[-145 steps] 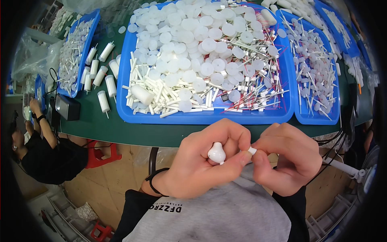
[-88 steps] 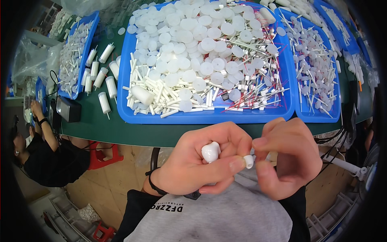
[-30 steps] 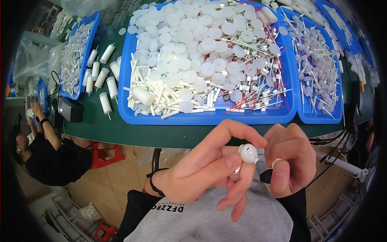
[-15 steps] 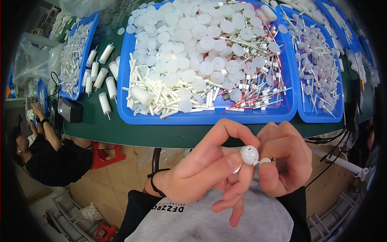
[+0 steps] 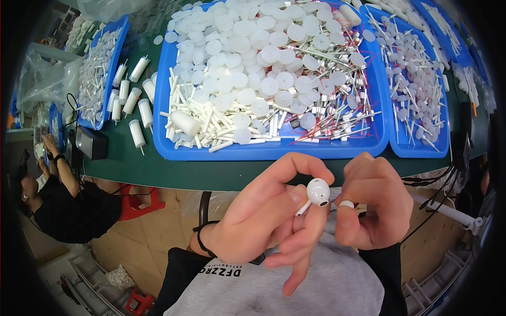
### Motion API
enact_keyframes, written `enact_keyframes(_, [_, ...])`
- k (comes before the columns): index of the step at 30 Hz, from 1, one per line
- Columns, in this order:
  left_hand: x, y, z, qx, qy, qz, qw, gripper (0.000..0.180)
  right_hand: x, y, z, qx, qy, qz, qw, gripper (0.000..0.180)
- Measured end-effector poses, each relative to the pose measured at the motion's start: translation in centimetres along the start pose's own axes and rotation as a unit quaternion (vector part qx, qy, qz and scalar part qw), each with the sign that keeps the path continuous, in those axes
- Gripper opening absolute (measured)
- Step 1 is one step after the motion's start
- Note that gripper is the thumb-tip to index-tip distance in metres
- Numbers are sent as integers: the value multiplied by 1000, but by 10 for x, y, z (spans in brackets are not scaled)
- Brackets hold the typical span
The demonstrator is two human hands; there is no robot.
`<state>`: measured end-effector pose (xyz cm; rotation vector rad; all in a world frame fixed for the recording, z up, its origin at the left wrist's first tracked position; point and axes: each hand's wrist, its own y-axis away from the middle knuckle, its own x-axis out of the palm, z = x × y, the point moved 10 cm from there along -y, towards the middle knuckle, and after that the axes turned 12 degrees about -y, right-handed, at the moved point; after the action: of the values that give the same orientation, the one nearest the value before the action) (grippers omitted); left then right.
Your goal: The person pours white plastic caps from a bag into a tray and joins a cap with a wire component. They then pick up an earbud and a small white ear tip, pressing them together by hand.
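Observation:
Between the thumb and fingers of my left hand (image 5: 271, 216) is a white wireless earbud (image 5: 318, 191), its round head up and its stem pointing down toward the palm. A small dark opening shows on the head's side facing my right hand. My right hand (image 5: 377, 203) is closed, pinching a small white ear tip (image 5: 346, 204) between thumb and forefinger. Ear tip and earbud are a little apart. Both hands are over my lap, just in front of the table's near edge.
A large blue tray (image 5: 274, 153) on the green table (image 5: 211, 175) holds translucent discs, white tubes and thin parts with red wires. Another blue tray (image 5: 419, 154) is at right. White cylinders (image 5: 136, 134) lie at left. A person (image 5: 66, 203) sits at far left. Black cables (image 5: 440, 184) hang at right.
The ear tip has come away from the earbud, and the gap between my hands has widened. My left hand has shifted slightly left and turned the earbud, showing its opening.

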<state>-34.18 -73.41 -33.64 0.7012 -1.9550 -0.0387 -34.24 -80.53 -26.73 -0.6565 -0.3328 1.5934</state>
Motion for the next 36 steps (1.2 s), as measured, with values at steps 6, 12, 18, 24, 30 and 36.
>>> enact_keyframes(6, [2, 1, 0, 7, -19, 17, 1000, 20, 3, -2, 2, -6, -8, 17, 1000, 24])
enact_keyframes(12, [7, 2, -1, 32, -64, 39, 997, 18, -3, -2, -1, 19, -11, 7, 1000, 24])
enact_keyframes(18, [10, 5, -4, 58, -99, 64, 991, 17, -1, -6, -4, 38, -65, 37, 996, 24])
enact_keyframes(24, [10, 5, -6, 55, -126, 69, 988, 18, 5, -4, -2, -2, -48, 131, 990, 19])
enact_keyframes(30, [11, 9, -8, 58, -78, 87, 991, 18, 2, -8, 6, -37, 14, 119, 992, 19])
enact_keyframes(36, [10, 8, -8, 70, -83, 86, 990, 16, 0, -13, 11, -49, -23, 109, 993, 17])
